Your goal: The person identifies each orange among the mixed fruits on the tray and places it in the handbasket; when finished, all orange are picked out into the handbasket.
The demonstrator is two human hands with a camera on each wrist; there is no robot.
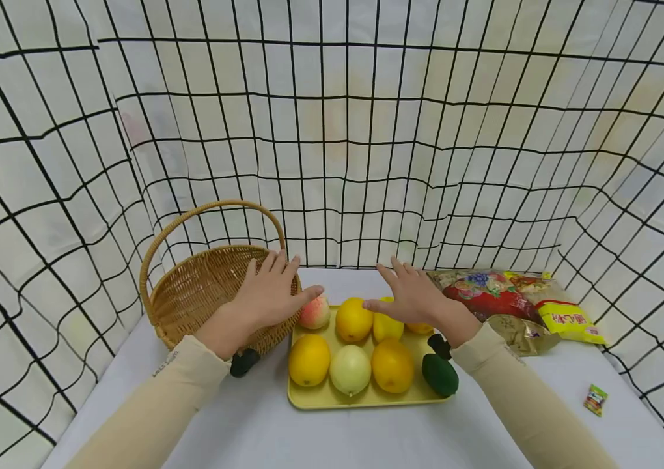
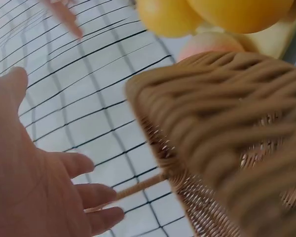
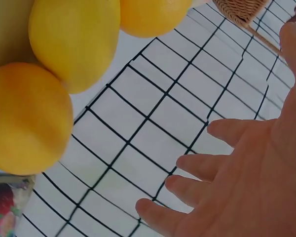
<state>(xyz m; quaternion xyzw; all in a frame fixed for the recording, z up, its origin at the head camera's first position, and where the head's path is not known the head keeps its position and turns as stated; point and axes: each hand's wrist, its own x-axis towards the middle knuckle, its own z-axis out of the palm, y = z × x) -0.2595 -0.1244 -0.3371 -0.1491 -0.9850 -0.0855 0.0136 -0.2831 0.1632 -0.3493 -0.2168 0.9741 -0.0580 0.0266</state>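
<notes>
In the head view my left hand [image 1: 269,290] is held with fingers spread, above the right side of a wicker basket [image 1: 191,286] with a tall handle. My right hand [image 1: 411,293] is spread too, over the back right of a yellow tray [image 1: 332,404]. Neither hand holds anything. On the tray lie a peach [image 1: 314,314], several oranges [image 1: 392,366], a yellow fruit [image 1: 387,327], a pale green round fruit [image 1: 350,370] and a dark green avocado-like fruit [image 1: 440,374]. The left wrist view shows the basket's woven rim [image 2: 212,123] beside the hand.
Shiny food bags [image 1: 490,293], one with a yellow label, lie at the back right. A small green candy packet [image 1: 595,399] sits near the table's right side. White walls with a black grid [image 1: 338,117] enclose the white table [image 1: 250,430] at the back and sides.
</notes>
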